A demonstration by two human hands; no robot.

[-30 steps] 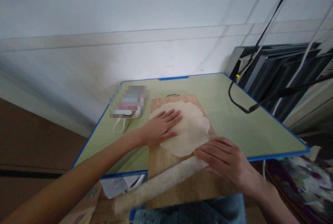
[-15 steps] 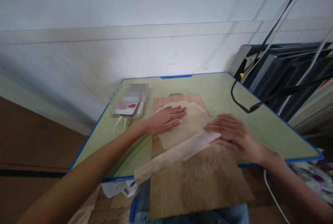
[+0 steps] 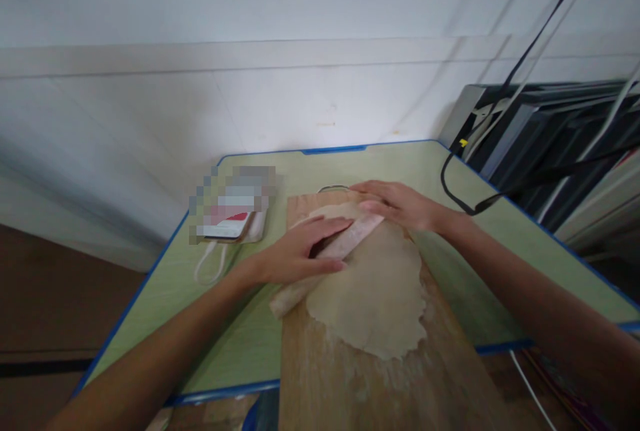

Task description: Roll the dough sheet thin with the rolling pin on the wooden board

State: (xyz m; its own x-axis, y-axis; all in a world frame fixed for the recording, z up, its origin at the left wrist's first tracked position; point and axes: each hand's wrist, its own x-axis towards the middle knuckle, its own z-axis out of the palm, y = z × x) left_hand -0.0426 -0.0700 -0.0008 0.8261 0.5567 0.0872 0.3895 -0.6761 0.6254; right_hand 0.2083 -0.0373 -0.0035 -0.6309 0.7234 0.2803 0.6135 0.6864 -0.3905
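A thin, floury sheet of dough [image 3: 375, 291] with a ragged edge lies flat on a wooden board [image 3: 330, 377]. Across its far left part runs a pale, flour-dusted rolling pin [image 3: 354, 237], slanting from lower left to upper right. My left hand [image 3: 305, 251] is laid over the pin's middle, thumb on the near side and fingers on the far side. At the pin's upper right end is my right hand [image 3: 395, 204], its fingers bent over that end. Both palms are hidden.
The board rests on a green table [image 3: 240, 337] with blue edging. A phone [image 3: 230, 224], partly pixelated, lies at left with a white cable [image 3: 210, 271]. Dark flat panels [image 3: 550, 137] lean at right, and a black cable [image 3: 467, 209] hangs over the table's right side.
The rolling pin has moved from the dough's near edge to its far left part. My left hand has gone from flat on the dough onto the pin; my right hand moved away from me with it.
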